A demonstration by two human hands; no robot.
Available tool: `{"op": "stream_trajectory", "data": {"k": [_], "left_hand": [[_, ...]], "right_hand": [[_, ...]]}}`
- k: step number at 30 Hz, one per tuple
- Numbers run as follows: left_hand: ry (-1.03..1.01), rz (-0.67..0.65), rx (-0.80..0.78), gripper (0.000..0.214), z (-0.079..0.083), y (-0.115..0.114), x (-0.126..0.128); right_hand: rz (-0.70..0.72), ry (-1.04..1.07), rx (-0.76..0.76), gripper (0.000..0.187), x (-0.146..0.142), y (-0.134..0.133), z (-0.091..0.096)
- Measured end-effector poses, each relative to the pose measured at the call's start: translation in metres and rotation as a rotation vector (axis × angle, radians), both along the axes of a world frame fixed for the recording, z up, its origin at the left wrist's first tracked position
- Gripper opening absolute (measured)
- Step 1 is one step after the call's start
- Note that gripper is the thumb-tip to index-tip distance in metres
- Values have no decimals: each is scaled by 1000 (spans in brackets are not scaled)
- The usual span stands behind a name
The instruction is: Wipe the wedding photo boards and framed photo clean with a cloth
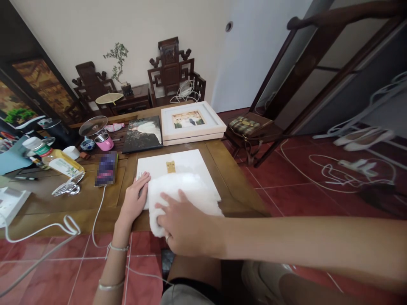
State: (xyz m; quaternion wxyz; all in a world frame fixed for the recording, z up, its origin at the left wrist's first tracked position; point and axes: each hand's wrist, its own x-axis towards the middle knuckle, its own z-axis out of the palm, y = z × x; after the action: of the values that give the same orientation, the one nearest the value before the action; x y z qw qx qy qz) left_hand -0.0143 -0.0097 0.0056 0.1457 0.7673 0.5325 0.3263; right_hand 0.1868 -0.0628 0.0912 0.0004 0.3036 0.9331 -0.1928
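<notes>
A glossy white panel (187, 159) lies flat near the table's front edge, with a small gold animal-shaped figure (171, 167) on it. A thick, fluffy white cloth (178, 183) covers much of its nearer part. My right hand (186, 224) presses down on the cloth from the right, fingers spread and the ones nearest me bent into its folded left edge. At the panel's left edge rests my left hand (136, 195), its fingers laid over the border, close beside the cloth. What lies under the cloth is hidden.
Behind the panel lie a dark photo panel (143, 134) and a pale framed picture (193, 123). Leftward are a phone (106, 169) on a white cable, a clear hair claw (68, 187), an oil bottle (57, 159), a pink mug (104, 142) and a power strip (12, 203).
</notes>
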Motion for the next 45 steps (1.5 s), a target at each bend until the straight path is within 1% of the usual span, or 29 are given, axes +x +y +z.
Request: {"op": "stream_trajectory", "data": {"k": [1,3,8,10,11,13,15,16,18,20,21,22,24,27,29,32,34,37,39,40,42,45], "left_hand": [[0,0,0,36,0,0,0],[0,3,2,36,-1,0,0],[-4,14,-3,37,-1,0,0],[-13,21,-18,40,1,-1,1],[-22,26,-24,42,2,-2,2],[-55,42,-30,46,4,-3,2],[-101,54,-30,50,5,-4,2],[-123,56,-25,52,5,-5,2],[-160,48,3,55,5,-6,0],[-184,28,41,57,5,-6,0],[-191,22,51,58,5,-7,0],[-193,20,49,58,5,-7,0],[-167,24,14,59,6,-8,1],[-76,22,-31,57,7,-7,3],[-32,13,-30,54,6,-6,3],[-11,9,-11,49,5,-4,4],[-2,11,-3,46,5,-4,4],[4,13,-1,45,6,-4,4],[4,16,-3,45,6,-5,5],[4,19,-3,45,7,-5,5],[6,21,-3,45,7,-5,4],[8,12,0,44,7,-5,4]], "right_hand": [[-1,2,2,30,1,2,0],[-24,17,32,28,3,16,-1],[-171,-6,71,30,2,72,-7],[-202,2,74,32,-4,84,-9],[-209,8,72,32,-7,86,-10],[-210,6,71,32,-14,79,-11],[-163,15,100,30,-19,63,-11],[-111,28,119,29,-19,53,-10],[49,53,129,26,-17,35,-5],[223,26,75,23,-11,22,4],[280,-8,37,22,-8,19,9],[308,-53,1,22,-5,17,14],[281,-123,-49,24,1,20,23],[153,-157,-78,30,8,37,31],[55,-174,-77,31,10,54,31],[-101,-182,-31,31,8,85,28],[-157,-163,-1,32,2,105,26],[-168,-145,18,32,-16,129,23],[-167,-143,27,29,-32,138,20],[-161,-141,32,27,-40,141,18],[-123,-125,40,31,-54,144,15],[-57,-89,50,35,-63,146,12]]}}
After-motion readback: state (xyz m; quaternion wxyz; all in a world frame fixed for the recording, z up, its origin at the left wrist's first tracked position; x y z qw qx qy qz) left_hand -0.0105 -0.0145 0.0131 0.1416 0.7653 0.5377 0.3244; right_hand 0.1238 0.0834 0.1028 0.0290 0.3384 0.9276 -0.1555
